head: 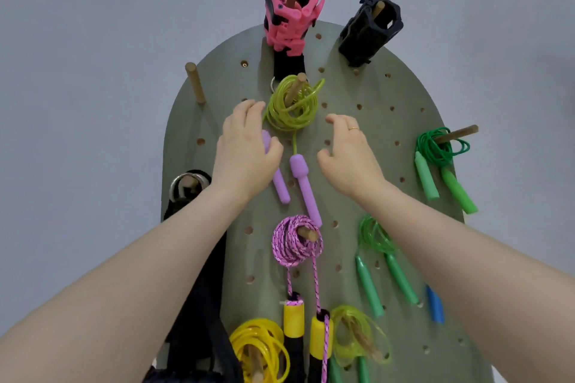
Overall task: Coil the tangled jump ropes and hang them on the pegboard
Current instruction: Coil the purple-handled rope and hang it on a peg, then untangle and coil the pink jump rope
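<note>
Head view: we're at the pegboard [217, 121], both hands up on the yellow-green rope [291, 107].

- Coil hangs on a wooden peg [295, 88], upper middle of the board. One cord drops from it to a purple handle [303, 183]; second purple handle [277, 174] sits just left of it.
- Left hand [245, 152]: fingers curled, thumb side lying over the top of the left handle. Looks like a loose hold or a touch; we can't tell if it really pinches it. Fingertips reach the coil's left edge.
- Right hand [348, 149]: fingers bent and spread, gripping nothing, just right of the coil and apart from it.
- Handling, our read: thin plastic cord, light, springy, a bit slick. Loops will want to spring open and slide off the peg end if nudged. Handles are the heavy part and rigid, so they pull the tails down.
- Best hold: handles for positioning, or pinch the whole loop bundle near the peg, not a single strand.
- Relative to the grip: coil sits above and between the hands, handles below it, left one under our left palm.
- Other ropes hang on their own pegs: pink rope [294, 242], green rope [441, 146].
</note>
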Demonstrator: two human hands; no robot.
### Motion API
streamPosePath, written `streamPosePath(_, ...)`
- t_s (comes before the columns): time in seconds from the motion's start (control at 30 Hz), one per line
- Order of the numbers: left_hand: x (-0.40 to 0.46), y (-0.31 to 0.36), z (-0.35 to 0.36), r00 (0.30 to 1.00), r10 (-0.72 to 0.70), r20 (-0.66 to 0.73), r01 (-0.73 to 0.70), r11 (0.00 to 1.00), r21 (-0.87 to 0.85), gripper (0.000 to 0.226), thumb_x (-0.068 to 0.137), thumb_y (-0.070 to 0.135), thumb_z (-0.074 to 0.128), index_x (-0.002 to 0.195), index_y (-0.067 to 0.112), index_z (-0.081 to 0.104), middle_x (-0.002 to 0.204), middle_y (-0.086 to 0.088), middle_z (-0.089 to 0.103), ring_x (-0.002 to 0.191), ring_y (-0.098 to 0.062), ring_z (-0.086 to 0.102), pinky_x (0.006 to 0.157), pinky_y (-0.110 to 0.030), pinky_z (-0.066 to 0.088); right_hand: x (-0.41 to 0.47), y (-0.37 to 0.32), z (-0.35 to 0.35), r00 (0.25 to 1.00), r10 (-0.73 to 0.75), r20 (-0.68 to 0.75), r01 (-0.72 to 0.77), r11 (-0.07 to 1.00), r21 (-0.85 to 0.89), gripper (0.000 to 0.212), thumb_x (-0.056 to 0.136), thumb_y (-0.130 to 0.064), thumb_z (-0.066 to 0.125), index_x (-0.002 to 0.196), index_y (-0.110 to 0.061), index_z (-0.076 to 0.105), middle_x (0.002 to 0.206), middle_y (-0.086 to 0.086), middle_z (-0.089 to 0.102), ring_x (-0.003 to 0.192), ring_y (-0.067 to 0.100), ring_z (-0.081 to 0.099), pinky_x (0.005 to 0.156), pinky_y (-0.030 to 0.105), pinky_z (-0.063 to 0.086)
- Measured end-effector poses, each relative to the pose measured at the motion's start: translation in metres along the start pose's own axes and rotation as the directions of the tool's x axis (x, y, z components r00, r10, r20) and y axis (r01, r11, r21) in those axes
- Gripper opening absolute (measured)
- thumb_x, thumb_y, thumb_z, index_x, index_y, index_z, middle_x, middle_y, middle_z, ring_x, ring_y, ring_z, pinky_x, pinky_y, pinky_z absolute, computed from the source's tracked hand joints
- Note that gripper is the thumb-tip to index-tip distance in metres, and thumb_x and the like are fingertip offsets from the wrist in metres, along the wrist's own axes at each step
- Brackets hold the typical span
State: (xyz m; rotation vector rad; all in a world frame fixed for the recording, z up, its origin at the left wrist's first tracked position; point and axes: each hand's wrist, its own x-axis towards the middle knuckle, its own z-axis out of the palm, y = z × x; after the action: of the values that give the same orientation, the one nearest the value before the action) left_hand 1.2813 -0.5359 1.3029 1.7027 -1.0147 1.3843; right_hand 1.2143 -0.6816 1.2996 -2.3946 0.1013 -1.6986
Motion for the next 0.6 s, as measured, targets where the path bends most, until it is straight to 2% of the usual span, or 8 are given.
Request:
streamPosePath(0.07,-0.028,-0.001,-0.005,0.998,0.055,0.021,-0.055,0.998,-0.024,0.048,0.082,0.022,0.045,0.127,0.005,0.049,0.136,-0.011,0.043,0.120,-0.030,0.041,0.099,-0.037,0.033,-0.032,0.002,0.004,1.000,0.020,0.022,-0.019,1.000,-0.019,0.050,0.086,-0.006,0.044,0.135,-0.009,0.036,0.142,0.008,0.030,0.124,0.030,0.038,0.095,0.036,0.036)
streamPosePath(0.13,-0.062,0.000,-0.009,0.987,0.126,0.102,-0.120,0.991,-0.061,0.046,0.077,0.027,0.038,0.111,0.005,0.059,0.121,-0.012,0.053,0.106,-0.033,0.050,0.091,-0.041,0.041,-0.073,0.002,0.007,0.993,0.032,0.110,-0.026,0.998,-0.057,0.042,0.086,-0.008,0.046,0.128,-0.010,0.042,0.140,0.007,0.031,0.119,0.028,0.043,0.089,0.034,0.038)
streamPosePath(0.27,-0.135,0.017,-0.009,0.936,0.201,0.288,-0.155,0.972,-0.174,0.041,0.076,0.027,0.035,0.089,0.004,0.066,0.104,-0.010,0.060,0.091,-0.034,0.054,0.079,-0.046,0.048,-0.170,-0.006,-0.011,0.963,0.125,0.240,-0.096,0.987,-0.127,0.030,0.088,-0.013,0.047,0.117,-0.012,0.051,0.141,0.002,0.031,0.112,0.024,0.049,0.090,0.037,0.044)
streamPosePath(0.37,-0.191,0.051,0.000,0.864,0.257,0.433,-0.144,0.950,-0.276,0.046,0.076,0.031,0.032,0.093,0.006,0.065,0.106,-0.010,0.060,0.095,-0.033,0.054,0.081,-0.045,0.047,-0.245,-0.006,-0.039,0.912,0.275,0.303,-0.224,0.955,-0.192,0.027,0.088,-0.013,0.046,0.113,-0.012,0.055,0.142,0.001,0.032,0.103,0.019,0.051,0.090,0.037,0.045)
streamPosePath(0.47,-0.253,0.101,0.002,0.767,0.286,0.574,-0.060,0.923,-0.380,0.035,0.083,0.023,0.042,0.107,0.007,0.062,0.113,-0.009,0.058,0.106,-0.031,0.051,0.090,-0.043,0.043,-0.319,0.003,-0.074,0.821,0.433,0.373,-0.329,0.892,-0.311,0.026,0.088,-0.011,0.044,0.111,-0.012,0.058,0.138,0.003,0.038,0.116,0.022,0.049,0.094,0.037,0.043)
streamPosePath(0.53,-0.300,0.134,0.004,0.682,0.297,0.668,0.035,0.899,-0.436,0.030,0.089,0.016,0.047,0.116,0.008,0.058,0.121,-0.007,0.056,0.114,-0.026,0.047,0.097,-0.037,0.038,-0.372,0.010,-0.099,0.736,0.542,0.405,-0.395,0.830,-0.393,0.026,0.089,-0.011,0.043,0.109,-0.013,0.059,0.135,0.003,0.041,0.116,0.022,0.049,0.095,0.038,0.042)
streamPosePath(0.6,-0.352,0.166,0.003,0.557,0.360,0.748,0.098,0.866,-0.490,0.031,0.090,0.014,0.048,0.120,0.008,0.056,0.126,-0.007,0.055,0.119,-0.024,0.045,0.100,-0.034,0.036,-0.431,0.012,-0.124,0.643,0.641,0.419,-0.473,0.763,-0.442,0.026,0.087,-0.010,0.043,0.106,-0.012,0.061,0.129,0.004,0.046,0.112,0.023,0.051,0.095,0.037,0.042)
